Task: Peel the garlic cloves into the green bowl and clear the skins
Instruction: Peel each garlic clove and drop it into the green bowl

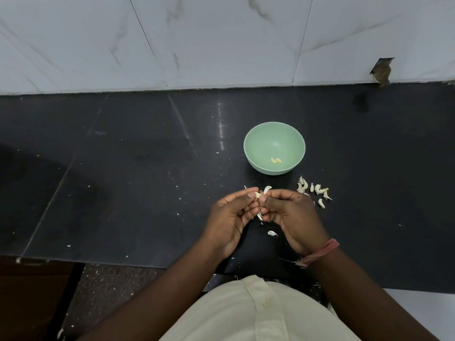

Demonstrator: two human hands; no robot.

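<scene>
Both hands, left (230,215) and right (289,215), pinch a pale garlic clove (258,194) near the black stone tabletop's (123,180) front edge; two peeled cloves (276,160) lie in the round green bowl (274,134).

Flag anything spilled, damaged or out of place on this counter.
Small white skin flakes are scattered over the black counter, and some lie on the floor below its edge. The wall tile has a rough cut-out hole at its base. The green bowl sits upright.

No legible text, label, brand, number or sign was observed on any surface in the head view.
</scene>
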